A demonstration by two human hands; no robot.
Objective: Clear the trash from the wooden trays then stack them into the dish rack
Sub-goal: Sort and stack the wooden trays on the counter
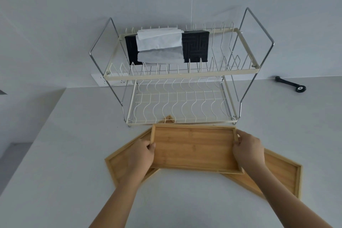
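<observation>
A two-tier dish rack is parked at the back of the tabletop, against the wall. Its top tier is taken up by a black box with white paper draped over it; the bottom tier is bare wire. One wooden tray, nothing in it, is gripped at its short ends, just in front of the rack: left hand closed on the left rim, right hand on the right. Two more trays, also cleared out, are overlapped underneath it.
</observation>
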